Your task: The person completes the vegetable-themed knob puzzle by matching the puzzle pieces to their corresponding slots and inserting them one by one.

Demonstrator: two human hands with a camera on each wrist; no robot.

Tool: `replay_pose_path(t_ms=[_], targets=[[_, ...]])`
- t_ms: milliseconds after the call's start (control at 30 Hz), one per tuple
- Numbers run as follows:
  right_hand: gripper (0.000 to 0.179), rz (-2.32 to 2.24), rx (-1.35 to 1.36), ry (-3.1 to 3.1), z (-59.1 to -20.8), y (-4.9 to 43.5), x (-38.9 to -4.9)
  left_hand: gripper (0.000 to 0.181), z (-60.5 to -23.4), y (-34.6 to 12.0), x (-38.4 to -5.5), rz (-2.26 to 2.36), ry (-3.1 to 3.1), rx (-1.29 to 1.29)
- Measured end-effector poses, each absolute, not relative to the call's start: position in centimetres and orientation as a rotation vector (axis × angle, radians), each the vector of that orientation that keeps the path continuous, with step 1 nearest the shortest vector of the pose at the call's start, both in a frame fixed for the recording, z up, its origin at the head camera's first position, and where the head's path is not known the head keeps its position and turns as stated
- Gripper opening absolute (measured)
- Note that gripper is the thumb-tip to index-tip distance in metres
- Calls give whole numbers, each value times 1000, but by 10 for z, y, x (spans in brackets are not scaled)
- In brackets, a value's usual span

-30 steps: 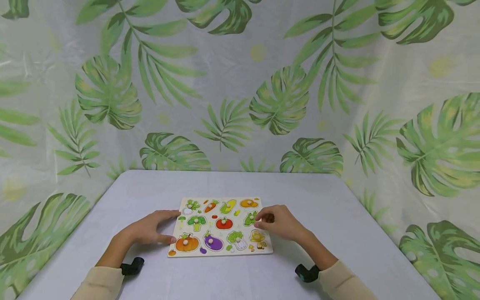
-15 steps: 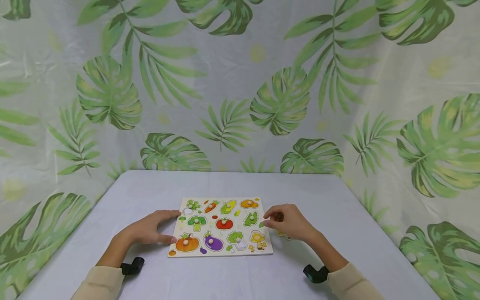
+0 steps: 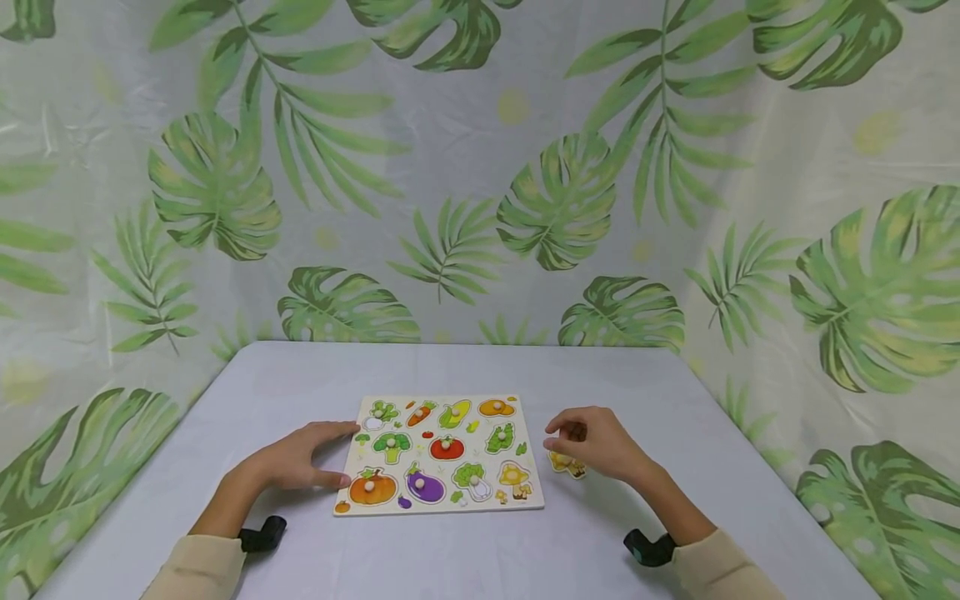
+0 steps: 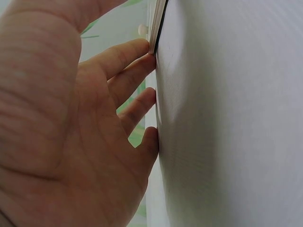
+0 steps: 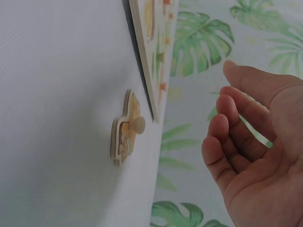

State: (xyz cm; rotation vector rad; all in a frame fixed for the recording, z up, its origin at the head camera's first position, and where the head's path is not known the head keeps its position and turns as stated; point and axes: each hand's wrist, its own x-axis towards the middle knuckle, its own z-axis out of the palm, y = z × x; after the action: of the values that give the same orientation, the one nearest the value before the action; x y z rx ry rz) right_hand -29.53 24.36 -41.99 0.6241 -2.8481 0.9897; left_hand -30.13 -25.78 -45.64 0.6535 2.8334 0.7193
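Observation:
A wooden vegetable puzzle board (image 3: 478, 454) lies flat on the table, several of its pieces bearing small round knobs. My left hand (image 3: 300, 457) is at the board's left side, thumb and fingertips touching its edge; the left wrist view shows the fingers spread and fairly straight. Beyond the right side, my right hand (image 3: 596, 442) hovers with loosely bent fingers and nothing in them. Below it a yellow mushroom puzzle piece (image 5: 127, 135) lies on the table, knob up, partly covered by the hand in the head view. The mushroom spot (image 3: 515, 479) on the board shows no knob.
The table (image 3: 450, 558) has a white cover. Behind it and at both sides hang leaf-patterned curtains (image 3: 480, 167). A black wrist device (image 3: 264, 534) sits at the left cuff, another black wrist device (image 3: 649, 548) at the right.
My right hand has moved right, off the board's right edge, uncovering the green vegetable piece and part of the mushroom piece on the table. The left hand stays at the board.

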Motion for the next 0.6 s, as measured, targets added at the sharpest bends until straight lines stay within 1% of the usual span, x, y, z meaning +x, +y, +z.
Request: replay_pose_path(t_ms=[367,600], targets=[[21,984,582,-2850,-423,260,-297,93,-460,-254,-303,732,2820,655],[27,1007,552,-2855,-429,269,-299,93,-456,-256,-300,739,2821,662]])
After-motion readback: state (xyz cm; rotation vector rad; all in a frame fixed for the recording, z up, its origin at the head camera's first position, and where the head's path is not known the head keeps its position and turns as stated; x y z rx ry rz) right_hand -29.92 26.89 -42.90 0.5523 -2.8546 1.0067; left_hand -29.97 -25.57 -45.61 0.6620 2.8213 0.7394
